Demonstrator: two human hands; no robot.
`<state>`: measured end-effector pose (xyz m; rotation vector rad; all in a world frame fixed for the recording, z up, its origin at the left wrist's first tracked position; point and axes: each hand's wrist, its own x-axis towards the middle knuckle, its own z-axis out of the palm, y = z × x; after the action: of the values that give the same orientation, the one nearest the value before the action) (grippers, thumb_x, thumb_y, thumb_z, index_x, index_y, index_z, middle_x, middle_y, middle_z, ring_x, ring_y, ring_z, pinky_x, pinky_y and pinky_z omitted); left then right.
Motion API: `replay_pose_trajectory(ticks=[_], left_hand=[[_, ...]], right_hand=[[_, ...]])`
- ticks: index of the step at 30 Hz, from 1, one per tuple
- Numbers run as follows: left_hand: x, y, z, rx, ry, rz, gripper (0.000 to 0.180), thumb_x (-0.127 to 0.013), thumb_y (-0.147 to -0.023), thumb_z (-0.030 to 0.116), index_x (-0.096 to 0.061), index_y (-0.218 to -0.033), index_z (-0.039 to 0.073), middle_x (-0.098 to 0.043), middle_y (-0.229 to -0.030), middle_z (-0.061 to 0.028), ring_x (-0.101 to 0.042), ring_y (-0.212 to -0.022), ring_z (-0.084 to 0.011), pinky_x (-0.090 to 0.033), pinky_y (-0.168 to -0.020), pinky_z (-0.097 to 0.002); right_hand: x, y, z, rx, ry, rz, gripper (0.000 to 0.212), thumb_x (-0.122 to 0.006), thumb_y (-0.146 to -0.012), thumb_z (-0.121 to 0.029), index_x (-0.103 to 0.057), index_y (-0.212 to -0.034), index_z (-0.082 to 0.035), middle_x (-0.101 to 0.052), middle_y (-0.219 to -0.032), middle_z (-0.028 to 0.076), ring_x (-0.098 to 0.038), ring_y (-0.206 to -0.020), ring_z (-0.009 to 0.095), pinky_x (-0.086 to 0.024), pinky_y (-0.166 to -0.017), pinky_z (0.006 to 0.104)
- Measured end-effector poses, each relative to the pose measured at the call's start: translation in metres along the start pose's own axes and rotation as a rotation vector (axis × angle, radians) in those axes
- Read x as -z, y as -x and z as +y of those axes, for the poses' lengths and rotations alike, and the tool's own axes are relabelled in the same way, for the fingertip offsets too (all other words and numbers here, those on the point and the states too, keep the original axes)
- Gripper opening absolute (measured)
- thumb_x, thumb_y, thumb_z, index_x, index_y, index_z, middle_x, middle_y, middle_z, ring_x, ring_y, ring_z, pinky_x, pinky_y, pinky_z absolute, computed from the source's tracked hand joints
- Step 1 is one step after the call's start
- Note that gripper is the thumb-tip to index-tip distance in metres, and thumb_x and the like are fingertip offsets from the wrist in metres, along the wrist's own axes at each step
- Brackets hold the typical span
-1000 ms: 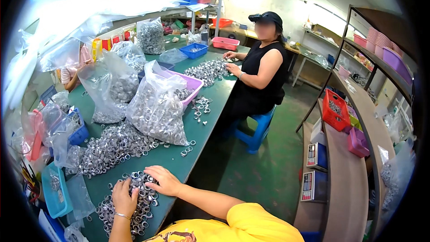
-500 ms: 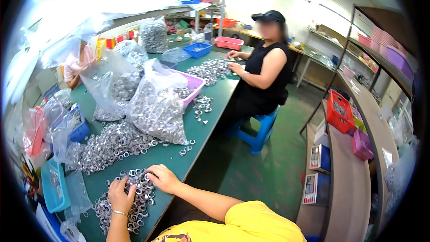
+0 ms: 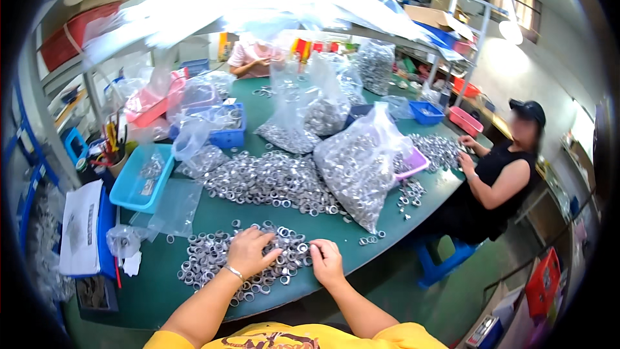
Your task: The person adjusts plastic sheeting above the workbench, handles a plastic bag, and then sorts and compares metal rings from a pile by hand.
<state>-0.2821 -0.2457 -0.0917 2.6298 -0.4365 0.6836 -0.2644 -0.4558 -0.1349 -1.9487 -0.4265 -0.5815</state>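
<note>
A loose pile of small grey metal rings (image 3: 206, 260) lies on the green tabletop close in front of me. My left hand (image 3: 250, 252) rests on top of the pile, fingers spread and thumb apart, a bracelet at its wrist. At the pile's right edge is my right hand (image 3: 327, 262), its fingers curled in and their tips next to the rings; whatever they may hold is hidden. Beyond both hands stretches a longer heap of similar rings (image 3: 265, 181). A bulging clear plastic bag of rings (image 3: 358, 168) stands at that heap's right end.
On the left are a turquoise tray (image 3: 143, 179), a blue bin with papers (image 3: 82, 232) and a flat clear bag (image 3: 177, 207). A co-worker in black (image 3: 497, 184) sits at right, hands at another ring heap (image 3: 437, 152). A person in pink (image 3: 248, 57) is across the table.
My view has swung left, so the table sits further right in the picture. My right hand has moved off to the right, away from my left hand, which stays on the pile.
</note>
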Motion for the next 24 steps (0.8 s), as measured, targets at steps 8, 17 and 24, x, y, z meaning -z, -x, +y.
replay_pose_trajectory(ticks=[8, 17, 24], left_hand=[[-0.002, 0.001, -0.001, 0.029, 0.017, 0.021, 0.039, -0.067, -0.073, 0.042, -0.067, -0.097, 0.011, -0.065, -0.091, -0.0090, -0.059, -0.099, -0.0309, -0.046, -0.084, -0.0394], [-0.012, 0.001, -0.009, -0.022, 0.063, 0.089, 0.036, -0.065, -0.072, 0.041, -0.066, -0.089, 0.010, -0.059, -0.078, -0.0075, -0.057, -0.082, -0.0250, -0.046, -0.074, -0.0377], [-0.009, 0.007, -0.009, 0.066, 0.067, 0.011, 0.037, -0.063, -0.073, 0.043, -0.067, -0.090, 0.011, -0.061, -0.084, -0.0076, -0.057, -0.089, -0.0244, -0.045, -0.079, -0.0382]], right_hand=[[0.001, 0.001, -0.001, 0.012, 0.082, 0.018, 0.010, -0.057, -0.083, -0.010, -0.062, -0.087, -0.002, -0.062, -0.088, 0.014, -0.056, -0.085, 0.030, -0.045, -0.077, 0.0367], [-0.003, 0.004, 0.007, -0.009, 0.074, 0.028, 0.010, -0.053, -0.085, -0.007, -0.060, -0.084, 0.000, -0.059, -0.082, 0.013, -0.055, -0.077, 0.027, -0.045, -0.072, 0.0346], [-0.006, 0.006, 0.007, 0.000, 0.056, -0.003, 0.011, -0.053, -0.085, -0.007, -0.059, -0.085, 0.001, -0.058, -0.081, 0.014, -0.055, -0.076, 0.027, -0.044, -0.070, 0.0352]])
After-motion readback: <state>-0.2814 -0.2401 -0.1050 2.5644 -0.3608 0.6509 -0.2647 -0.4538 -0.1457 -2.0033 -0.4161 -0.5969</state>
